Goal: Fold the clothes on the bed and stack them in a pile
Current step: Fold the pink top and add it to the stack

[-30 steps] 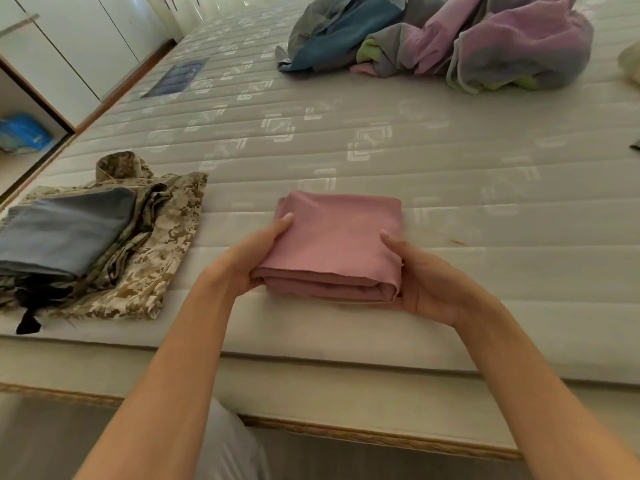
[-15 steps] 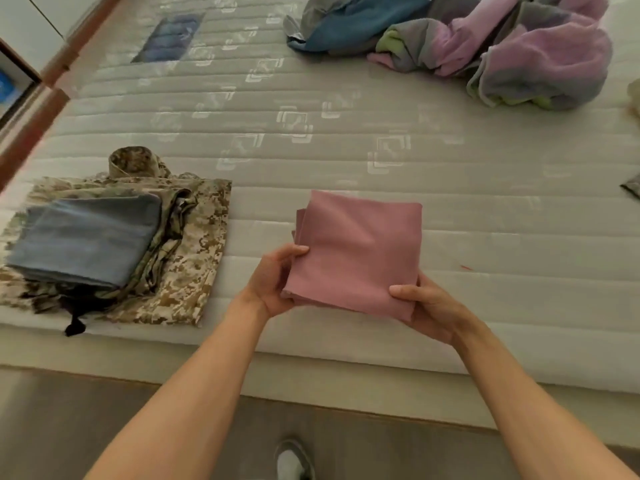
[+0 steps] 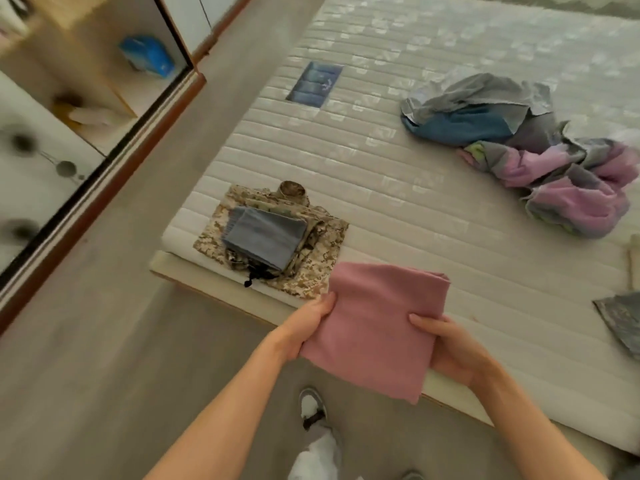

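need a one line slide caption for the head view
Both hands, left hand and right hand, hold a folded pink garment beside the pile on the bed.

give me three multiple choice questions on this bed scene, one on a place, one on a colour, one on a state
1. Where does the folded grey-blue garment lie?
A. on the folded camouflage garment
B. on the floor
C. in the wardrobe

2. What colour is the folded cloth in the hands?
A. green
B. pink
C. white

3. What state is the heap of bedding at the far right in?
A. folded flat
B. hung up
C. crumpled and unfolded

Answers:
1. A, since the grey-blue piece sits on top of the camouflage one near the corner of the mattress.
2. B, since the cloth gripped by the left hand and the right hand is dusty pink.
3. C, since the heap lies bunched in loose folds of grey, blue and pink.
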